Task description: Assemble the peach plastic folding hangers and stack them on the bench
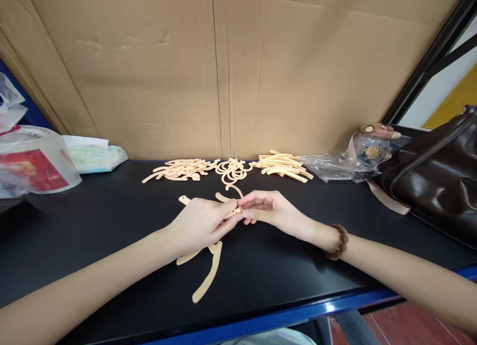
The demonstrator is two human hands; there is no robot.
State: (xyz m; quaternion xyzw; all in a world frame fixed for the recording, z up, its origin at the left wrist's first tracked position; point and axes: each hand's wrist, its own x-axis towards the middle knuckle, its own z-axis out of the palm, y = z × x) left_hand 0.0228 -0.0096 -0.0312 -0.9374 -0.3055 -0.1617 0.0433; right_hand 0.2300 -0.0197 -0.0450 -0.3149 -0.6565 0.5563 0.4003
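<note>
My left hand (206, 218) is closed, its thumb and fingers pinching a peach plastic hanger arm (230, 214) over the middle of the table. Meeting it at the fingertips, my right hand (263, 208) is closed in a pinch on the joint end of the hanger parts. A curved hanger hook (235, 189) rises just behind the fingertips; its lower end is hidden. Another curved piece (222, 198) shows beside the hook. Below my left hand lie joined hanger arms (208, 278), partly covered by the hand and wrist.
Along the back of the black table (298, 265) lie piles of curved arms (182, 169), hooks (233, 171) and straight bars (285, 165). A clear plastic bag (328, 167), a bottle (372, 148) and a dark leather bag (436, 176) stand right. Left are a wipes pack (97, 158) and a plastic-wrapped roll (67, 161).
</note>
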